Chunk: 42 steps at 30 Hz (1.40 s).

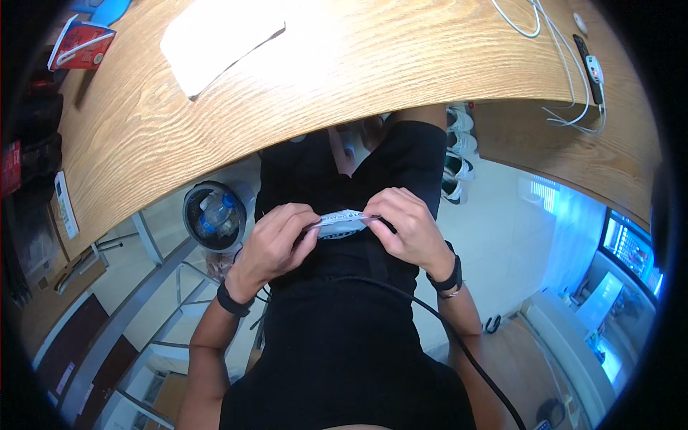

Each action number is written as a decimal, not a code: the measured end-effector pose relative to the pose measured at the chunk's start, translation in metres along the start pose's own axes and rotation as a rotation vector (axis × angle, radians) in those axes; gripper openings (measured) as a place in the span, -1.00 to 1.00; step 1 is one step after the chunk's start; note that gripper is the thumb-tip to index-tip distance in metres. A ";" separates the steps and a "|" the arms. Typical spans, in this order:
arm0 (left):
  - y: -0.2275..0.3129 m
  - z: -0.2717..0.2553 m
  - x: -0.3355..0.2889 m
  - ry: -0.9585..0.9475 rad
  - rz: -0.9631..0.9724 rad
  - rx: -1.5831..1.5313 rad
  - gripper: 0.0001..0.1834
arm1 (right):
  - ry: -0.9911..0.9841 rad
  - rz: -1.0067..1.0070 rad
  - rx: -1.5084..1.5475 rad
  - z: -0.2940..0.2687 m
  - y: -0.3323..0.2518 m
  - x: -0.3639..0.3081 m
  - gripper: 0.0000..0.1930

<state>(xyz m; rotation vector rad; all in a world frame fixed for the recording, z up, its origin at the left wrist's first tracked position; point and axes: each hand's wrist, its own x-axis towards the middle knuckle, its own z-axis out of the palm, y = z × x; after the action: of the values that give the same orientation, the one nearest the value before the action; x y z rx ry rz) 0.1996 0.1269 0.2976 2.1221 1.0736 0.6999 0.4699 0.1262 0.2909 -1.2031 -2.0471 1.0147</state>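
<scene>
Above my lap, a small white packet with dark print [342,223] is stretched between my two hands. My left hand [278,240] pinches its left end between thumb and fingers. At the opposite end, my right hand [403,223] pinches it the same way. The packet looks flat and thin, its upper edge nearly level; what is inside it, if anything, cannot be seen. Both hands are just below the front edge of the wooden desk [344,79], apart from it.
On the desk lie a white sheet [222,43], a red box [84,44] and white cables [555,32]. A bin [192,215] holding a plastic bottle [218,211] stands at left under the edge. Shoes [459,154] are at right. A black cable [451,326] crosses my body.
</scene>
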 end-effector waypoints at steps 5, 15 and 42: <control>-0.001 0.002 -0.002 -0.007 0.031 0.016 -0.81 | -0.018 -0.002 0.004 0.000 0.000 0.000 -0.92; 0.000 0.003 0.000 0.036 0.021 -0.005 -0.81 | -0.005 -0.017 -0.002 0.002 0.002 0.002 -0.93; -0.003 0.011 -0.002 0.021 0.092 -0.022 -0.81 | 0.028 -0.075 0.046 0.007 -0.001 0.003 -0.92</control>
<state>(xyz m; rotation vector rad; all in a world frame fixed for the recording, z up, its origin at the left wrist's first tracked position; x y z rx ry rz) 0.2048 0.1229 0.2879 2.1603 0.9798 0.7756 0.4630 0.1260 0.2885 -1.1027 -2.0207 0.9993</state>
